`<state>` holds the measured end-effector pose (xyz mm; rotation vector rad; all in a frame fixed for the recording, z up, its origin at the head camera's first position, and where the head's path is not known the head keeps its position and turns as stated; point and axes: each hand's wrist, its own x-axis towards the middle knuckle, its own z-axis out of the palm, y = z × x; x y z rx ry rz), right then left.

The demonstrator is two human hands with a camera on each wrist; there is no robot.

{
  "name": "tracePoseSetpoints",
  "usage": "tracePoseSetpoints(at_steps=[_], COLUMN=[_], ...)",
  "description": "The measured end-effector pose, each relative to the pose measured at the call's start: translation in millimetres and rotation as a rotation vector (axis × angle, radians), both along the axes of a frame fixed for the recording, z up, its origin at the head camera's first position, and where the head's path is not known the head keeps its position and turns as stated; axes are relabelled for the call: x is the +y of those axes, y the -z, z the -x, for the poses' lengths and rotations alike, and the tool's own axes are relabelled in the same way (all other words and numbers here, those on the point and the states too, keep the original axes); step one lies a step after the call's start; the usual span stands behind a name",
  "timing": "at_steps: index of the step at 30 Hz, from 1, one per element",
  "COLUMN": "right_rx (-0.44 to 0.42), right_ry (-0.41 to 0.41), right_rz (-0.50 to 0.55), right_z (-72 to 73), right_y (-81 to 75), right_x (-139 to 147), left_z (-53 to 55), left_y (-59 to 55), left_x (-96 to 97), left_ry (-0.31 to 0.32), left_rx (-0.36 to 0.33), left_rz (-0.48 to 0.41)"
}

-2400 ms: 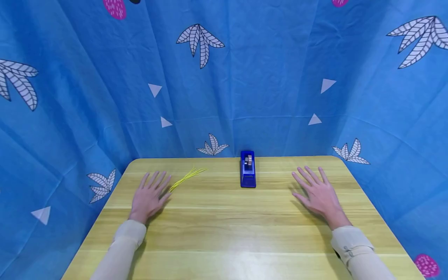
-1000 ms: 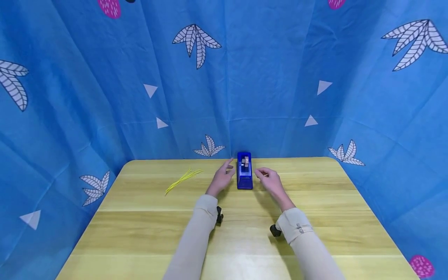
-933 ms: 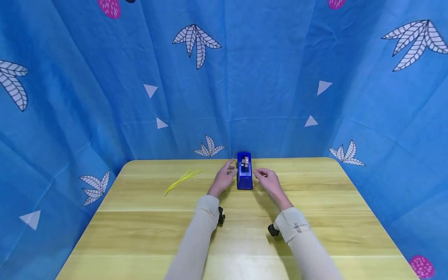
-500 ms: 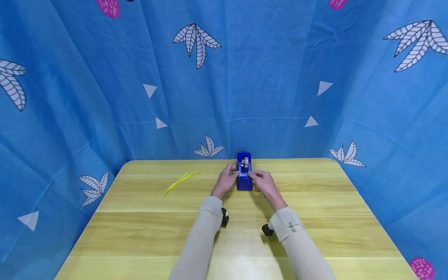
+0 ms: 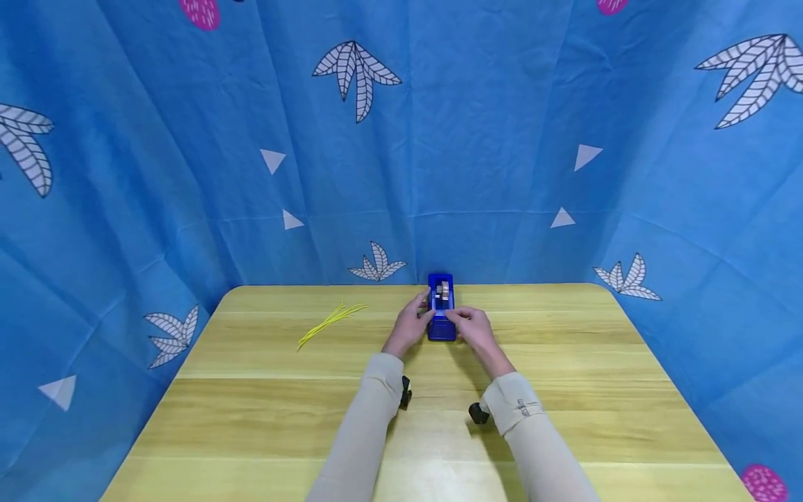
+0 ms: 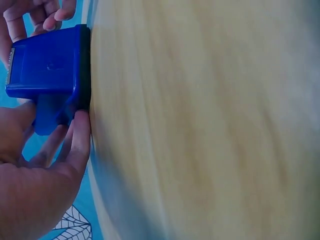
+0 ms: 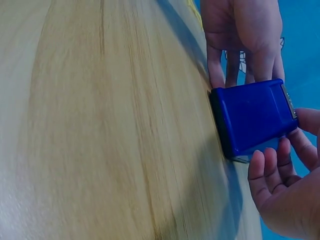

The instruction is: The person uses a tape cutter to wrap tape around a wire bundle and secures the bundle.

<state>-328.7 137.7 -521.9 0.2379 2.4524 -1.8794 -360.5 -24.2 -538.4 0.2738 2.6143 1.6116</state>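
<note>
A blue tape dispenser [image 5: 442, 329] stands at the back of the wooden table, with a small roll of tape [image 5: 445, 290] in it and a serrated cutter [image 7: 288, 101] on its near end. My left hand [image 5: 409, 326] holds its left side, thumb near the top edge and fingers along the lower side, as the left wrist view [image 6: 42, 192] shows. On the other side, my right hand [image 5: 477, 328] has thumb and index finger at the cutter's corner. Its other fingers curl against the dispenser's side in the right wrist view.
A loose bundle of thin yellow strands [image 5: 329, 323] lies on the table [image 5: 251, 418] to the left of the dispenser. A blue patterned curtain [image 5: 489, 139] hangs close behind the table's back edge and along both sides. Black wrist cameras [image 5: 479, 413] sit under the cuffs.
Both hands have come from wide apart on the table to the two sides of the tape dispenser. In the last half second they close in on it; the dispenser keeps its place.
</note>
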Motion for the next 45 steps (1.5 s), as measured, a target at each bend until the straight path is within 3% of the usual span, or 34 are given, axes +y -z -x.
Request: tracePoseSetpoints(at_steps=[17, 26, 45], right_rx=[-0.013, 0.023, 0.091], right_ry=[0.002, 0.019, 0.047], right_rz=[-0.013, -0.034, -0.153], right_z=[2.8, 3.9, 5.1], right_y=[-1.9, -2.3, -5.6], right_x=[-0.4, -1.9, -5.3], left_z=[-4.5, -3.4, -1.5], left_y=[-6.1, -4.9, -3.6], left_x=[2.5, 2.5, 2.2], left_ry=[-0.007, -0.018, -0.01], left_rx=[0.008, -0.032, 0.0], left_rz=[0.02, 0.026, 0.052])
